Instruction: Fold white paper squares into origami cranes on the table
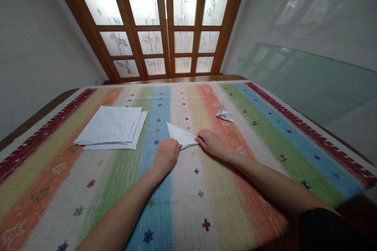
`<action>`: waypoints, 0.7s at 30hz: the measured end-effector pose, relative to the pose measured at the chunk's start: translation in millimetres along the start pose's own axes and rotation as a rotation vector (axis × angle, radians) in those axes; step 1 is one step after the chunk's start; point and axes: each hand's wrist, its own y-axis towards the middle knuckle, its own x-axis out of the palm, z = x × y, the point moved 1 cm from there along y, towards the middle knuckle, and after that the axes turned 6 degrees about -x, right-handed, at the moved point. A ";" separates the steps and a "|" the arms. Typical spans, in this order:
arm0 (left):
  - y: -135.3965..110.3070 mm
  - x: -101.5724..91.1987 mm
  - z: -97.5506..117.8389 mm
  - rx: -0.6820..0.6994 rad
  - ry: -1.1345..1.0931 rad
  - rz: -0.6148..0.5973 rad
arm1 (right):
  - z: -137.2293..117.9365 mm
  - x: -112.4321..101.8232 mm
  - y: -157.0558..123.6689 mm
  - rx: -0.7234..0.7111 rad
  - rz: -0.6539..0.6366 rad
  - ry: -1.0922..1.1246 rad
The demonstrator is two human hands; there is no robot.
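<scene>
**Bench Surface and Room: Paper Folding Position**

Surface: The bench stands lengthwise before me, its brown edge exposed at the far end and along part of the left side. A striped tablecloth covers the top. Its bands run away from the person in dark red, yellow, orange, off-white, green and blue, with small crosses, snowflakes and animal figures printed along them. Dark red bands mark both long sides.

Work position: A folded sheet of white paper lies near the middle of the cloth, mostly over an off-white band, one point directed away from the person. The left hand is curled, gripping the near left edge of the paper. The right hand pinches the right-hand corner.

Other items: A stack of white sheets, unevenly aligned, lies to the left. A small folded paper piece rests to the right, beyond the right hand.

Room: A wooden double door with frosted, plant-patterned panes admits light beyond the far end. Pale walls flank the bench. A pale green, glossy panel extends along the right side.
</scene>
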 end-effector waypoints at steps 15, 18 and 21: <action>0.6 0.5 -9.3 0.173 -0.153 -0.012 | 1.2 1.1 -8.2 -0.152 0.026 0.384; 2.0 1.0 -5.3 0.093 -0.061 -0.020 | -7.2 -3.8 -3.4 0.003 -0.001 0.340; 2.3 2.2 0.2 0.028 0.024 -0.024 | -14.4 -1.3 2.9 0.087 0.000 0.161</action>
